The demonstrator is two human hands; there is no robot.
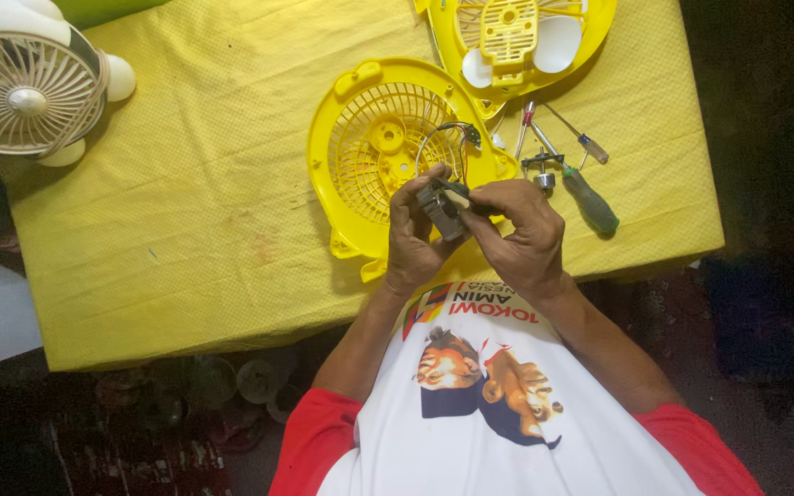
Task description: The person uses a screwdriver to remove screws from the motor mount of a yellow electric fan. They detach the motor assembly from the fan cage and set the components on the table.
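Motor [443, 208]: small, hard, likely heavy; hold its sides, not the thin wires [440, 138]
Hands: left hand [413, 234] and right hand [518, 230] both pinch it, just below the yellow fan grille [369, 147]

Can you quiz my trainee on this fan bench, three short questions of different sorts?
1. True or false: both hands, left hand and right hand, hold the small motor.
2. Which tool has a green handle? A pliers, B screwdriver, C hammer.
3. What lies on the yellow cloth under the hands?

Key: 1 true. 2 B. 3 the yellow fan grille, with wires running to the motor.
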